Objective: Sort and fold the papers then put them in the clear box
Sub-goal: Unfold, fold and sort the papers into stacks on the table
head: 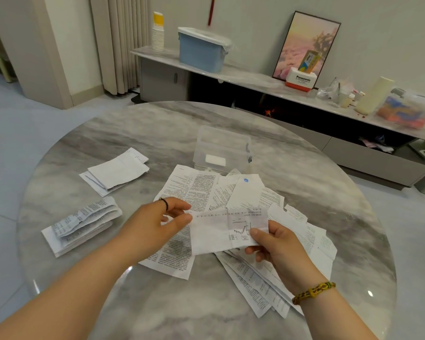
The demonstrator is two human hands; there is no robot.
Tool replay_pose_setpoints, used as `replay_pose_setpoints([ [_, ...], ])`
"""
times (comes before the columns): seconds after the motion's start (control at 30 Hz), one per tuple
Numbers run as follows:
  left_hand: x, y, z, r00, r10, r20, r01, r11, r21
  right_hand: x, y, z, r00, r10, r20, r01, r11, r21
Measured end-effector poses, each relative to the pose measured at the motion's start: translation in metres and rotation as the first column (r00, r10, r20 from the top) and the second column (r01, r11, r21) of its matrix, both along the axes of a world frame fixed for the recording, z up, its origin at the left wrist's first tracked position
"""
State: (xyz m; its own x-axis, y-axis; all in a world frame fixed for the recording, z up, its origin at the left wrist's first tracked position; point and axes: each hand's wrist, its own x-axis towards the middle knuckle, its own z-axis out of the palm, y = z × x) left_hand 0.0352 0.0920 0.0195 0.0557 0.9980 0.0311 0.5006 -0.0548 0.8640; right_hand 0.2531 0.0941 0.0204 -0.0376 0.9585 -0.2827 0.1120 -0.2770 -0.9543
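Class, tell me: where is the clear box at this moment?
In the head view, the clear box stands near the middle of the marble table, just beyond the loose paper pile.

soft even indoor light, small glare spots on the glossy table [142, 305], wide-angle bending at edges

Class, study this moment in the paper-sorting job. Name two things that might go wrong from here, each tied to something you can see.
1. The left hand and right hand pinch the held sheet only at its ends; an uneven pull may tear it or skew the fold.
2. The loose pile fans toward the near edge of the table; a brushing forearm might sweep sheets off.
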Motion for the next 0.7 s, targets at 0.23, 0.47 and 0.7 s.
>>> replay_pose_setpoints([
  [0.23, -0.066, 0.016, 0.008, 0.880, 0.433, -0.196, -0.417, 0.901, 0.117, -0.003, 0.005, -0.004, 0.992, -0.047, 0.116, 0.049, 0.999, -0.014],
  [0.47, -0.110, 0.013, -0.009, 0.813, 0.410, -0.414, -0.442, 0.897, 0.018, -0.040, 0.039, 0.006, 0.984, 0.006, 0.179, -0.009, 1.000, 0.015],
  [0.7, -0.134, 0.001, -0.024, 0.787, 0.263, -0.559, -0.316, 0.949, 0.000, -0.122, 0.103, 0.010, 0.950, 0.192, 0.246, -0.205, 0.978, 0.029],
])
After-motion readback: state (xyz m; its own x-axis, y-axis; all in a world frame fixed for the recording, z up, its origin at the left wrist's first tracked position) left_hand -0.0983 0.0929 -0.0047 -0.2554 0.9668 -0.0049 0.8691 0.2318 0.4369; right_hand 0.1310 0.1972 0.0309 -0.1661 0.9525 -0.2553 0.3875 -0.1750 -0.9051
